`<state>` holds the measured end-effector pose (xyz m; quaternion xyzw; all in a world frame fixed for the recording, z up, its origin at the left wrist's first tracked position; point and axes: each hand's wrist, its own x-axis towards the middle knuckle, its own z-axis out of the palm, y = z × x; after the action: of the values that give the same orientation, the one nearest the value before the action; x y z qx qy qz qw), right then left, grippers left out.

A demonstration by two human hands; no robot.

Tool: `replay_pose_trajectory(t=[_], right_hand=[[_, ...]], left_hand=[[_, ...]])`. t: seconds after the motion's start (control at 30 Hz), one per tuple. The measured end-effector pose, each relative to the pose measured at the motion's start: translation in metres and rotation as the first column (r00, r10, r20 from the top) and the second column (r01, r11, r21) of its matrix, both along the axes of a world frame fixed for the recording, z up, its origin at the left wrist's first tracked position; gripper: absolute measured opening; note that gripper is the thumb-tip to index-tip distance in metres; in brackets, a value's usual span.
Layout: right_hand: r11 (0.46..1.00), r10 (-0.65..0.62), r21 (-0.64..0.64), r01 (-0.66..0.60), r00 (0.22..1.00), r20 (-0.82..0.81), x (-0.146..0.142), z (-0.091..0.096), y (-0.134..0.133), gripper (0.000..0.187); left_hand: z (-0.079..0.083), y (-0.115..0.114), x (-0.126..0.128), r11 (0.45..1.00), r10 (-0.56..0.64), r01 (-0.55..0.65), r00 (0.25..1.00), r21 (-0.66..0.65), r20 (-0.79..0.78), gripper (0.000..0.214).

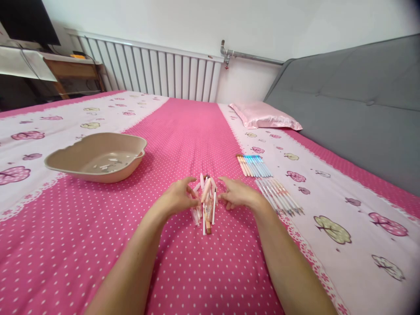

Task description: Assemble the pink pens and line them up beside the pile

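Note:
A loose pile of pens and pen parts, in pink, white and clear plastic, lies on the pink dotted bedspread between my hands. On its left side my left hand has thumb and fingers apart, the tips at the pile's edge; whether they touch it I cannot tell. My right hand curves around the opposite side with its fingers spread, holding nothing. To the right, a row of blue and peach pens lies side by side. Nearer to me is a second row of clear and white pens.
A beige basin with small white bits inside stands on the bed at left. A pink pillow lies at the far right, beside the grey padded headboard. Behind the bed are a white radiator and a desk with a monitor.

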<state>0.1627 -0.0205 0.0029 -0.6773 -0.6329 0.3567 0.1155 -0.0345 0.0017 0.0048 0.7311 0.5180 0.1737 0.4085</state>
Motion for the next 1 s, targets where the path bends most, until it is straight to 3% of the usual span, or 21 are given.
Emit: replay_pose_trajectory(t=[0.07, 0.17, 0.27, 0.5, 0.7, 0.83, 1.0], right_hand=[[0.993, -0.062, 0.107, 0.053, 0.994, 0.084, 0.000, 0.000, 0.003, 0.058], [0.969, -0.107, 0.229, 0.092, 0.993, 0.051, -0.006, -0.005, 0.009, 0.053], [0.956, -0.119, 0.264, 0.128, 0.992, -0.051, -0.014, -0.017, 0.019, 0.053], [0.954, -0.150, 0.187, 0.232, 0.916, -0.373, -0.023, -0.041, 0.032, 0.053], [0.969, -0.197, 0.001, 0.246, 0.775, -0.600, -0.025, -0.033, 0.026, 0.049], [0.970, -0.197, -0.039, 0.241, 0.680, -0.707, -0.026, -0.030, 0.025, 0.034], [0.968, -0.199, -0.068, 0.243, 0.570, -0.797, -0.027, -0.025, 0.025, 0.027]], left_hand=[[-0.003, 0.004, 0.000, 0.996, 0.071, -0.069, 0.997, 0.065, -0.023, 0.070], [-0.009, 0.010, 0.000, 0.971, 0.179, -0.171, 0.983, 0.167, -0.036, 0.062], [-0.017, 0.012, 0.006, 0.976, 0.203, -0.209, 0.974, 0.061, 0.099, 0.057], [-0.028, 0.007, 0.023, 0.955, 0.260, -0.165, 0.867, -0.247, 0.425, 0.041], [-0.027, 0.008, 0.024, 0.906, 0.346, -0.113, 0.751, -0.407, 0.562, 0.023], [-0.025, 0.008, 0.026, 0.888, 0.367, -0.059, 0.691, -0.457, 0.623, 0.017], [-0.021, 0.008, 0.027, 0.842, 0.486, -0.121, 0.591, -0.525, 0.643, 0.014]])
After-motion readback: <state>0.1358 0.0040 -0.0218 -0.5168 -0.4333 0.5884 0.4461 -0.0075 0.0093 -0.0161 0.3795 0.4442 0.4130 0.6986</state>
